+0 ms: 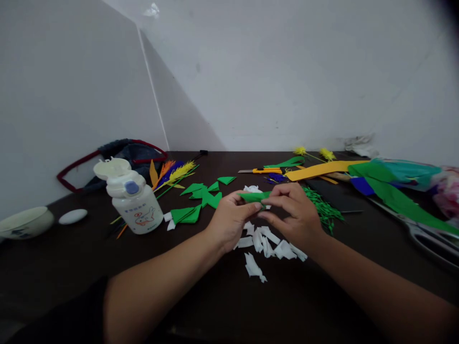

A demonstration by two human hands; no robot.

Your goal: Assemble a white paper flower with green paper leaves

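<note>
A small piece of green crepe paper (254, 196) is held up over the dark table between my two hands. My left hand (229, 217) pinches its left end with thumb and fingers. At the other end, the fingers of my right hand (297, 210) are closed on the same piece; their tips partly hide its edge. Several strips of white paper (267, 242) lie just below my hands. To the left are several cut green paper pieces (202, 195) and a folded green stack (185, 215). Shredded green paper (324, 210) lies beside my right hand.
A white bottle (138, 205) with its lid up stands left, near a bowl (27, 223) and a white oval object (73, 217). A yellow utility knife (267, 170) lies behind with its blade out. Scissors (423, 234) and a yellow-orange paper strip (322, 169) are at right.
</note>
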